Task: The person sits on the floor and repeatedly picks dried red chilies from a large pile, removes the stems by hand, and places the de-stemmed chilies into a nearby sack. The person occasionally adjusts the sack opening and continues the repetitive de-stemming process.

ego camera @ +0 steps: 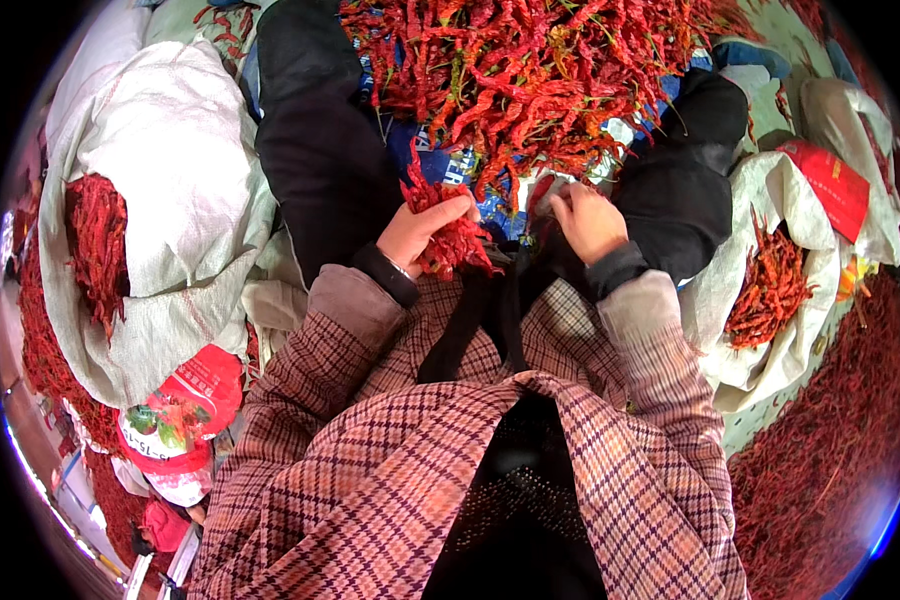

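Note:
My left hand (429, 229) is closed around a bunch of dried red chili peppers (454, 244), whose ends stick out above and below the fingers. My right hand (589, 220) is to its right, back up with fingers curled, at the near edge of a large pile of dried chili peppers (540, 82). A dark red pepper lies by its fingertips; whether the fingers grip it is hidden. The pile rests on a blue printed sheet (420, 146) between my black-trousered legs.
A white woven sack (172, 172) with chilies stands at the left. Another open sack (784, 180) with chilies is at the right. A red printed bag (206, 382) lies lower left. More chilies (825, 450) cover the floor at the lower right.

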`<state>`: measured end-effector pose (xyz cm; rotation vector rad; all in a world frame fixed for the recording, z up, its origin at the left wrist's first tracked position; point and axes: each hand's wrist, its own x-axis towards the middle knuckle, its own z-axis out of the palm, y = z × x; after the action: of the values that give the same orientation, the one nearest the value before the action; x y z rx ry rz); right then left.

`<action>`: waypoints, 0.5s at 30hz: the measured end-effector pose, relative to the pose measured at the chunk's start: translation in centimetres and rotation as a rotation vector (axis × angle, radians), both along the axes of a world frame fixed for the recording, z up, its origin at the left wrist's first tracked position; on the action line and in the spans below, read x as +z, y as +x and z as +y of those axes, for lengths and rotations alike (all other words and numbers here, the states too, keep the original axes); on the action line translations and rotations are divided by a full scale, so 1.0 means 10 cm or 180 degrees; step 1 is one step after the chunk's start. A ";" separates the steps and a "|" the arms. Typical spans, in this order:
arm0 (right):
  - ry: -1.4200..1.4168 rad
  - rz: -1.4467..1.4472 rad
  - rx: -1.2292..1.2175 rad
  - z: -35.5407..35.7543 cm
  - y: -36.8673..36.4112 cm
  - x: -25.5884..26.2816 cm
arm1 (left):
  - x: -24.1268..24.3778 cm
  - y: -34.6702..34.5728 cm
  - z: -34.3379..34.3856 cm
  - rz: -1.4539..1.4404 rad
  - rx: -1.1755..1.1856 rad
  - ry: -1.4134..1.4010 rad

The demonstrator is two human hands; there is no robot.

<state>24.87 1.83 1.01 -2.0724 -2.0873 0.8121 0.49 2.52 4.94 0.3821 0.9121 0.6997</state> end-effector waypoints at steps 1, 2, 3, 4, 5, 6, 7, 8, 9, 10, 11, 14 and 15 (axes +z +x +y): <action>-0.0119 -0.0230 -0.0122 0.08 -0.04 -0.10 | 0.00 0.01 0.00 -0.0066 0.0022 -0.0082; -0.0231 -0.0447 -0.0229 0.18 -0.08 -0.22 | -0.01 0.03 0.00 -0.0119 0.0060 -0.0155; -0.0247 -0.0330 -0.0391 0.25 -0.12 -0.29 | -0.01 0.05 -0.03 -0.0102 -0.0015 -0.0131; -0.0181 -0.0202 -0.0570 0.28 -0.13 -0.34 | 0.00 0.08 -0.07 -0.0086 -0.0095 -0.0107; -0.0178 -0.0117 -0.0594 0.30 -0.12 -0.39 | 0.02 0.11 -0.09 -0.0080 -0.0243 -0.0166; -0.0176 -0.0033 -0.0621 0.31 -0.11 -0.42 | 0.01 0.12 -0.12 -0.0121 -0.0453 -0.0078; -0.0175 0.0427 -0.0802 0.28 -0.10 -0.45 | 0.02 0.15 -0.17 0.0035 -0.0422 0.0079; -0.0176 0.0876 -0.0965 0.27 -0.09 -0.43 | 0.03 0.17 -0.21 0.0178 -0.0375 0.0236; -0.0177 0.1326 -0.1126 0.25 -0.09 -0.40 | 0.02 0.17 -0.20 0.0306 -0.0412 0.0319; -0.0095 0.1862 -0.1160 0.19 -0.08 -0.37 | 0.01 0.17 -0.17 0.0433 -0.0450 0.0401; -0.0029 0.2391 -0.1184 0.09 -0.09 -0.24 | -0.01 0.18 -0.17 0.0556 -0.0480 0.0470; 0.0071 0.3258 -0.1329 -0.30 -0.27 0.13 | -0.15 0.22 -0.23 0.0801 -0.0713 0.1299; 0.0110 0.3342 -0.1327 -0.44 -0.35 0.22 | -0.14 0.24 -0.24 0.0768 -0.1029 0.1066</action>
<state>21.37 -2.54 3.22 -1.4270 -1.0548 1.3451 2.86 0.13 3.55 0.9064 0.9320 0.5124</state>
